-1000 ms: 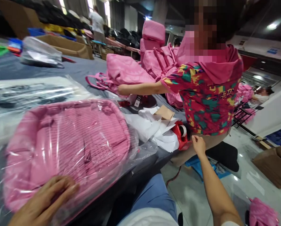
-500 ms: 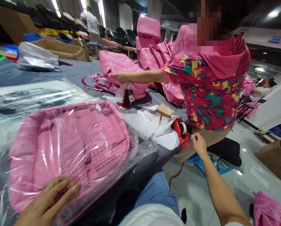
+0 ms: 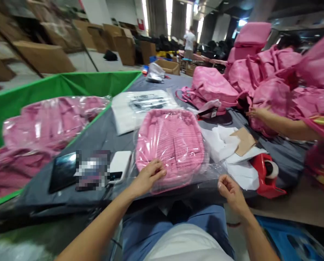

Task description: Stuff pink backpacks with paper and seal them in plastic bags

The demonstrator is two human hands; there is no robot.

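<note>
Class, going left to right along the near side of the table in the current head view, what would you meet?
Dark flat device, white rectangular item, plastic-wrapped pink bag, right hand, red tape dispenser.

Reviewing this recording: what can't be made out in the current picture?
All in the head view:
- Any small item in the right hand: hidden by curled fingers.
- Print on the flat white plastic bag: blurred.
- Underside of the clear-wrapped pink fabric backpack: hidden by its own bulk.
- Co-worker's multicoloured sleeve: cut off by the right edge.

Nothing is legible; dark print (image 3: pixel 150 103) on the white bag (image 3: pixel 123 115) is blurred.
</note>
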